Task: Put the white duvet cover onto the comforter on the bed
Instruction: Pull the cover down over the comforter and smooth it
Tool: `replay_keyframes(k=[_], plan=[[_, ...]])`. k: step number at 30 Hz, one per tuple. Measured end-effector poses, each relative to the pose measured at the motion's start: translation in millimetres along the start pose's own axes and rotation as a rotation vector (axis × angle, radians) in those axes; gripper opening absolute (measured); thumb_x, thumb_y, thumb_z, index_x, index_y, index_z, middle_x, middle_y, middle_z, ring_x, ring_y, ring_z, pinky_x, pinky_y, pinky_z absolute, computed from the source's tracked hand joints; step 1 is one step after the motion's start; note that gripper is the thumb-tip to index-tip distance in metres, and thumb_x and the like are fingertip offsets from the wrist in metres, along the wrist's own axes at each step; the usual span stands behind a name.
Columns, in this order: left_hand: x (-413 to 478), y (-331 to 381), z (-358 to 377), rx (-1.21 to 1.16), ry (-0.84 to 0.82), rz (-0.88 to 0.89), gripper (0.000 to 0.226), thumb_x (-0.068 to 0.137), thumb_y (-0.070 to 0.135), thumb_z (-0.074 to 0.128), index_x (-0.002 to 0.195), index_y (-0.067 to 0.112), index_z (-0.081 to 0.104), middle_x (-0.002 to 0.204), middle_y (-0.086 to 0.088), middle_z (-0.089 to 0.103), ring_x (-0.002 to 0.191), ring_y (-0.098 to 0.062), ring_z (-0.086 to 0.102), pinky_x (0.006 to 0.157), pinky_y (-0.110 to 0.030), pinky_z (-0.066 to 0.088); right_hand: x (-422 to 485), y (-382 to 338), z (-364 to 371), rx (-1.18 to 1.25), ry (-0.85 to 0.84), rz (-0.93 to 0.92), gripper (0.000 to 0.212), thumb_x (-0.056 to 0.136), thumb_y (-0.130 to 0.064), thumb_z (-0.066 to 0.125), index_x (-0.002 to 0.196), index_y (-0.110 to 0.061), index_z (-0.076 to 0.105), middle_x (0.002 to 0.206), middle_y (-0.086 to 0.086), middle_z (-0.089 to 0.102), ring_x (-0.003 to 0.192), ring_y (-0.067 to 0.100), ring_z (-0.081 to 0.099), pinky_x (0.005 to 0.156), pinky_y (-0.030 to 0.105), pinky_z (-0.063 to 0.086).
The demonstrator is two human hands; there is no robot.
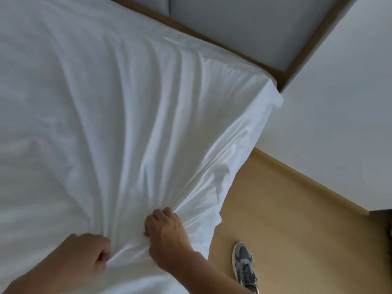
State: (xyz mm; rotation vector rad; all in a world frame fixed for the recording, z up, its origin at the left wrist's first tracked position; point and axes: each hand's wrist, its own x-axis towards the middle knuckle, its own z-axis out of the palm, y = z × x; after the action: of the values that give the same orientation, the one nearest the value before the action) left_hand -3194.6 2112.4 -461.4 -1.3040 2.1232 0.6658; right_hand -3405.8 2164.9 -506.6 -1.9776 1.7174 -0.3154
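**A:** Where is the white duvet cover (127, 124) found?

**B:** It is spread over the bed. Its far corner (273, 92) is draped off the edge beside the headboard (244, 28). The near edge is gathered low in the view, where it is held by both hands.

**A:** How are the fingers set?

**B:** The left hand (89, 257) is curled shut, with a fold pinched between thumb and fingers. The right hand (167, 236) is curled into a bunch of the cloth just beside it. Long ridges are drawn from that grip toward the far corner, so the fabric is judged to be under tension.

**A:** Can the comforter be seen?

**B:** It cannot be told apart from the cover. Whether it lies inside is not shown.

**A:** What is the step judged to be, and how is it done well?

**B:** The cover is probably being pulled down and straightened along this side. The pull is best shared evenly between the two hands and directed along the ridges, not across them. If filling is felt inside, both layers are best taken in the grip, so that the cover is not slid over it alone. The hands could be spread wider apart so that the edge is flattened rather than bunched. The far corner should be watched, so that it is not dragged off the mattress.

**A:** Anything else nearby?

**B:** A grey shoe (245, 266) is planted on the wooden floor (286, 219) beside the bed.
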Motion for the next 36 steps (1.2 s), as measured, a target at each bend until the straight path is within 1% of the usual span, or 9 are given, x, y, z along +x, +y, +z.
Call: replay_keyframes(k=[3, 6, 10, 15, 19, 22, 27, 32, 36], plan=[[25.6, 23.9, -46.1, -0.112, 0.307, 0.087, 0.009, 0.093, 0.040, 0.063, 0.098, 0.033, 0.064, 0.096, 0.012, 0.061, 0.093, -0.006, 0.060, 0.087, -0.027, 0.047, -8.9, -7.2, 7.5, 0.090, -0.078, 0.056, 0.016, 0.083, -0.008, 0.049, 0.090, -0.003, 0.062, 0.095, 0.018, 0.061, 0.094, 0.038, 0.055, 0.080, 0.048, 0.047], [77.4, 67.5, -79.9, -0.128, 0.531, 0.142, 0.031, 0.097, 0.033, 0.063, 0.125, 0.022, 0.061, 0.121, 0.005, 0.058, 0.108, -0.021, 0.057, 0.092, -0.038, 0.047, 1.6, 5.1, -9.4, 0.086, -0.221, 0.127, 0.014, 0.092, -0.012, 0.054, 0.096, -0.006, 0.066, 0.102, 0.016, 0.062, 0.102, 0.036, 0.054, 0.086, 0.045, 0.046], [149.3, 103.2, -76.2, -0.015, 0.364, -0.010, 0.044, 0.097, 0.040, 0.060, 0.134, 0.020, 0.049, 0.131, -0.003, 0.053, 0.118, -0.026, 0.054, 0.095, -0.038, 0.048, 25.6, 51.4, -36.2, 0.088, -0.006, 0.249, 0.022, 0.091, -0.035, 0.064, 0.107, -0.020, 0.067, 0.112, 0.002, 0.062, 0.108, 0.028, 0.056, 0.090, 0.041, 0.044], [181.1, 106.8, -65.7, -0.255, 0.356, -0.165, 0.009, 0.085, 0.018, 0.075, 0.087, 0.015, 0.067, 0.085, -0.005, 0.073, 0.088, -0.030, 0.069, 0.076, -0.034, 0.051, 67.3, 160.0, -95.8, 0.124, 0.229, 0.660, 0.051, 0.091, -0.046, 0.066, 0.137, -0.035, 0.047, 0.143, -0.002, 0.039, 0.128, 0.025, 0.041, 0.099, 0.044, 0.041], [153.9, 61.4, -77.2, -0.476, 0.207, -0.229, 0.029, 0.069, 0.004, 0.091, 0.063, 0.022, 0.068, 0.054, 0.010, 0.066, 0.050, -0.004, 0.063, 0.059, -0.016, 0.048, 88.3, 218.8, -134.9, 0.351, 0.272, 0.744, 0.051, 0.091, -0.051, 0.066, 0.132, -0.027, 0.049, 0.140, -0.001, 0.044, 0.125, 0.025, 0.047, 0.099, 0.042, 0.043], [148.3, 43.0, -104.1, -0.280, -0.018, -0.324, 0.018, 0.064, 0.032, 0.090, 0.069, 0.024, 0.075, 0.068, 0.010, 0.070, 0.067, 0.004, 0.062, 0.067, -0.011, 0.045, 98.0, 250.1, -163.5, 0.459, 0.288, 0.761, 0.058, 0.093, -0.051, 0.064, 0.141, -0.024, 0.045, 0.142, 0.001, 0.049, 0.128, 0.024, 0.049, 0.105, 0.040, 0.042], [222.9, 114.3, -198.5, 0.096, -0.172, -0.067, 0.014, 0.085, 0.043, 0.073, 0.086, 0.035, 0.062, 0.090, 0.015, 0.066, 0.083, 0.005, 0.060, 0.069, -0.007, 0.041, 137.5, 320.1, -220.3, 0.809, 0.346, 0.982, 0.061, 0.096, -0.052, 0.060, 0.147, -0.020, 0.046, 0.146, 0.001, 0.053, 0.135, 0.021, 0.048, 0.105, 0.030, 0.036], [355.8, 240.5, -336.7, -0.112, 0.480, 0.298, 0.010, 0.088, 0.012, 0.073, 0.098, 0.013, 0.074, 0.098, -0.007, 0.072, 0.088, -0.032, 0.068, 0.079, -0.038, 0.054, 182.3, 383.2, -262.2, 1.441, 0.543, 1.138, 0.079, 0.082, -0.056, 0.077, 0.144, -0.015, 0.051, 0.129, -0.001, 0.063, 0.111, 0.018, 0.063, 0.105, 0.040, 0.049], [474.2, 315.9, -422.8, -0.034, 0.545, 0.392, 0.040, 0.092, 0.025, 0.070, 0.129, 0.010, 0.064, 0.127, -0.015, 0.063, 0.117, -0.039, 0.057, 0.099, -0.047, 0.046, 221.2, 427.7, -288.4, 1.748, 0.579, 1.120, 0.054, 0.079, -0.052, 0.082, 0.119, -0.020, 0.066, 0.109, -0.003, 0.076, 0.101, 0.016, 0.071, 0.094, 0.039, 0.055]])
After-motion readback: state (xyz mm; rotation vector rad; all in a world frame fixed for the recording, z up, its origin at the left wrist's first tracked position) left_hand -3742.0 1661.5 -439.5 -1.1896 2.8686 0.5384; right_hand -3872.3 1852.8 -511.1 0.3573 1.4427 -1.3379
